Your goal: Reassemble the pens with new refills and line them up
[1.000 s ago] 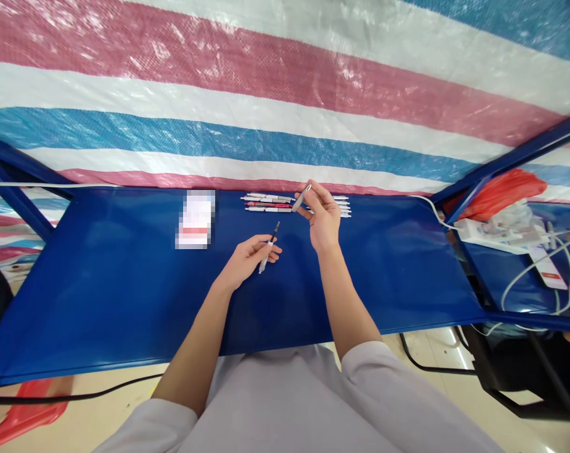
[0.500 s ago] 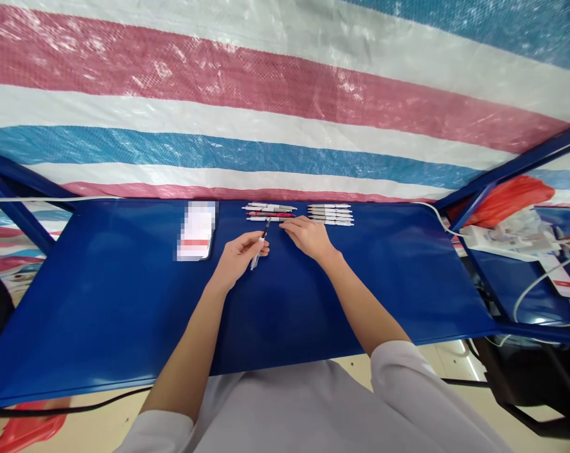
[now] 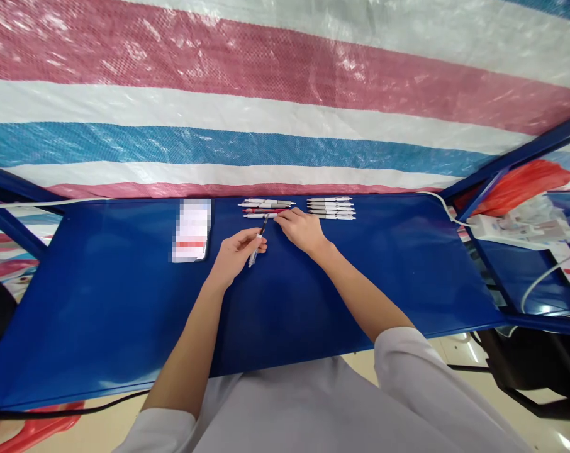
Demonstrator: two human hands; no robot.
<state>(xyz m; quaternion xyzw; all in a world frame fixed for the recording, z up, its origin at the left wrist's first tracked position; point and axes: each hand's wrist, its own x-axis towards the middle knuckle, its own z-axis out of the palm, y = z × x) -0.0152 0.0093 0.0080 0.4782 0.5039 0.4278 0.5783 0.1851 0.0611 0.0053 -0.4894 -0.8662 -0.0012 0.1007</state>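
My left hand [image 3: 236, 252] is closed on a thin pen refill [image 3: 257, 241] with a dark tip that points up and away from me. My right hand [image 3: 300, 228] lies low on the blue table [image 3: 124, 296], fingertips on the near edge of a small group of pen parts [image 3: 265, 207], one of them red. I cannot make out whether those fingers pinch anything. A second row of white pens [image 3: 331, 207] lies just right of that hand, apart from it.
A white card [image 3: 191, 229] lies left of the pens. A striped tarpaulin [image 3: 285, 113] hangs behind the table. To the right stand a power strip [image 3: 495, 230], white cables and a red bag [image 3: 521, 182]. A black cable runs along the floor at lower left.
My right hand, raised with a grey pen part a second ago, came down to the pen parts and no longer shows that part. The left hand kept the refill and shifted slightly left.
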